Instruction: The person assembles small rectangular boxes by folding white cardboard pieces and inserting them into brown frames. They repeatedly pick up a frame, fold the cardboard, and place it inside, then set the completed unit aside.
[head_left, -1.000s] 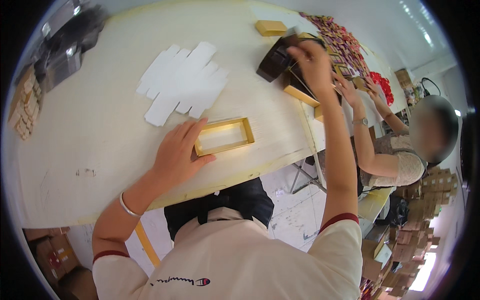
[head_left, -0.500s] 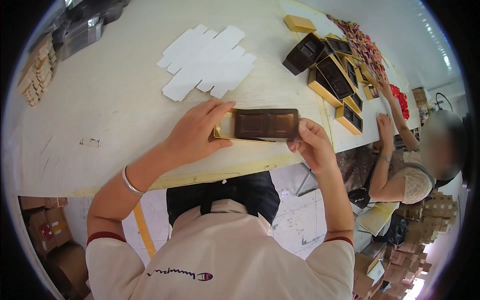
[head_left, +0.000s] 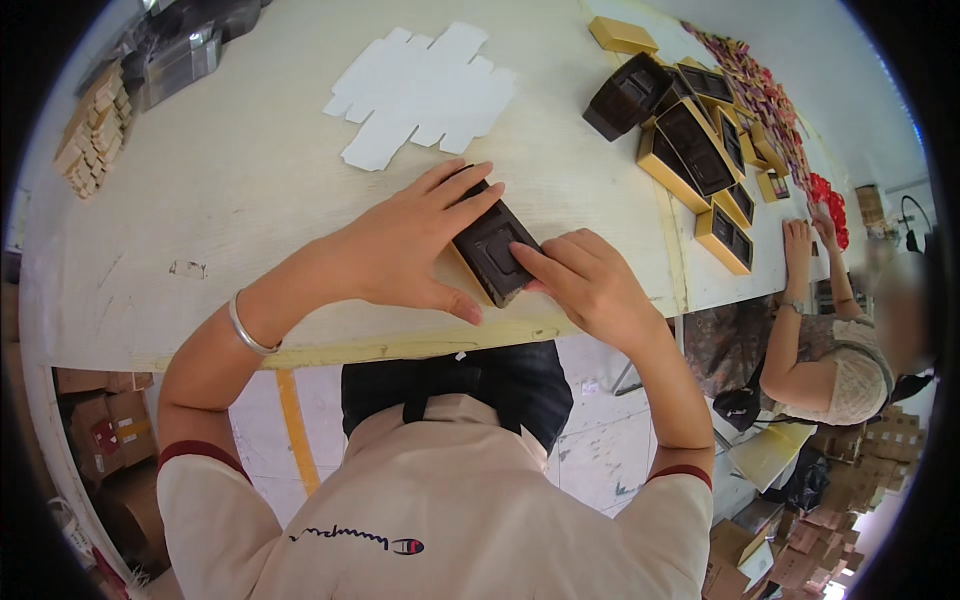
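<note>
A dark brown plastic tray (head_left: 495, 258) with square hollows sits in a narrow gold box (head_left: 474, 275), slanted near the table's front edge. My left hand (head_left: 405, 240) lies over the far end of the tray with fingers spread; its thumb reaches out along the near left side. From the right, my right hand (head_left: 597, 285) presses its index finger on the tray's near half. Its thumb is at the box's right edge, and the other fingers are curled. Most of the box is hidden by the tray and my hands.
A flat white unfolded box blank (head_left: 425, 95) lies beyond my hands. Gold boxes with dark trays (head_left: 690, 150) are piled at the right. Light wooden-looking pieces (head_left: 92, 140) are stacked far left. A co-worker (head_left: 815, 355) reaches toward red items (head_left: 828, 205) on the right.
The tray now sits down in the box, which has turned from lying crosswise to slanting. My left hand has spread over its far end, and my right has moved from the tray's end onto its top.
</note>
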